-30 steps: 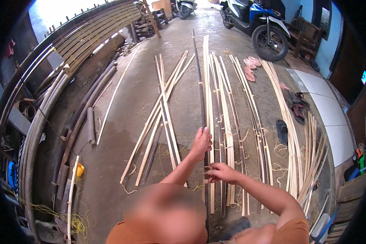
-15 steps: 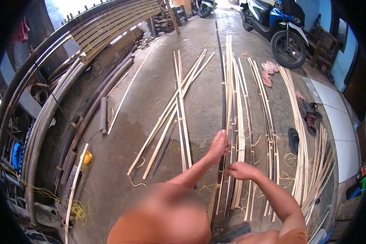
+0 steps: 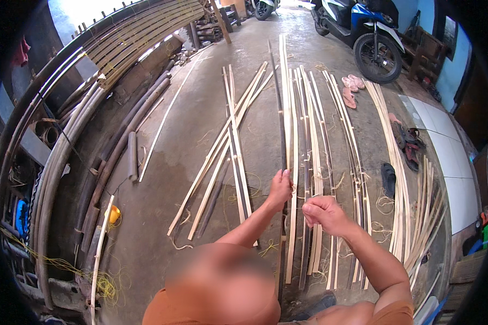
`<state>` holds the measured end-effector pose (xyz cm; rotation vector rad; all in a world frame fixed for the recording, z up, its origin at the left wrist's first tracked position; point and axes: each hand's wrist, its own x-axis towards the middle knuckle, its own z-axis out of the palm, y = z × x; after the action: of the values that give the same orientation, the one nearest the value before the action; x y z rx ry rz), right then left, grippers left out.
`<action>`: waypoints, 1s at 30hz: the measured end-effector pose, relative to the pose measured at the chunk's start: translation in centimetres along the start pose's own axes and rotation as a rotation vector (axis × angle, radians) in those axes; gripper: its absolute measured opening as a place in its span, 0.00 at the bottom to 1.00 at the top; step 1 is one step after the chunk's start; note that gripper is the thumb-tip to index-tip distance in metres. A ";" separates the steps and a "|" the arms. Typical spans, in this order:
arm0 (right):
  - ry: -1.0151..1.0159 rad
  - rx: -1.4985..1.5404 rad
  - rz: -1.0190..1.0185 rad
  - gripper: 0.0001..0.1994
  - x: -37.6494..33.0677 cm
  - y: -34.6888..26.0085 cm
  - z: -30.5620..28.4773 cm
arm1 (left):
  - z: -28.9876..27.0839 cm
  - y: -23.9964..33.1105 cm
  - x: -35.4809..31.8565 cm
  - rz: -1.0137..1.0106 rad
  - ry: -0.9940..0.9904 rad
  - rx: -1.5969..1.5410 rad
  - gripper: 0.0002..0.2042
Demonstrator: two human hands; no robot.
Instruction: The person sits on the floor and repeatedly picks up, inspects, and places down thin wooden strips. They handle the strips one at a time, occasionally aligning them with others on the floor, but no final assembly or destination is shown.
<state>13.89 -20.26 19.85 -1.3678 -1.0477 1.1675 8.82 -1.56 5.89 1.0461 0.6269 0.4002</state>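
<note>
A long dark bamboo strip (image 3: 281, 122) runs away from me, its far tip slightly lifted or lying over the floor; I cannot tell which. Around its nearer half my left hand (image 3: 280, 188) is closed. Just right of it my right hand (image 3: 324, 213) is held over the other strips, its fingers curled together; whatever they may hold is hidden. Beneath and beside the hands lie pale split bamboo strips (image 3: 318, 233), several with dark outer skin. A dark-edged bundle (image 3: 351, 141) is spread farther right.
Crossed bamboo strips (image 3: 222, 143) lie on the concrete floor to the left. Thick poles (image 3: 114, 146) and a slatted bamboo panel (image 3: 146, 40) line the left side. Pale strips (image 3: 398, 216), sandals (image 3: 387, 179) and a parked motorbike (image 3: 371, 49) are on the right. Yellow twine (image 3: 106, 284) tangles at lower left.
My left hand has shifted left with the dark strip, whose far tip now points more to the left. My right hand has risen and moved away from the strip. The view has shifted slightly.
</note>
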 end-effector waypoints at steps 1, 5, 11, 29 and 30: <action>0.022 -0.099 -0.027 0.16 -0.4 -1.8 0.2 | -0.5 -0.3 0.1 -0.017 0.016 -0.015 0.15; 0.217 -0.598 -0.264 0.13 0.6 3.1 2.5 | 0.4 0.6 -0.2 -0.020 -0.044 -0.110 0.10; 0.104 -0.924 -0.213 0.08 -0.6 10.8 3.8 | 1.9 1.8 -0.6 0.021 -0.082 -0.098 0.09; 0.046 -0.617 -0.001 0.08 -0.4 3.4 -1.5 | 3.5 5.5 -2.4 0.019 -0.261 -0.262 0.10; 0.191 -0.680 0.056 0.08 0.1 3.5 -3.4 | 3.5 5.7 -2.7 0.014 -0.265 -0.284 0.11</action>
<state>17.29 -21.11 16.42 -1.9971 -1.3331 0.7122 8.97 -2.93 12.94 0.8138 0.3151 0.3437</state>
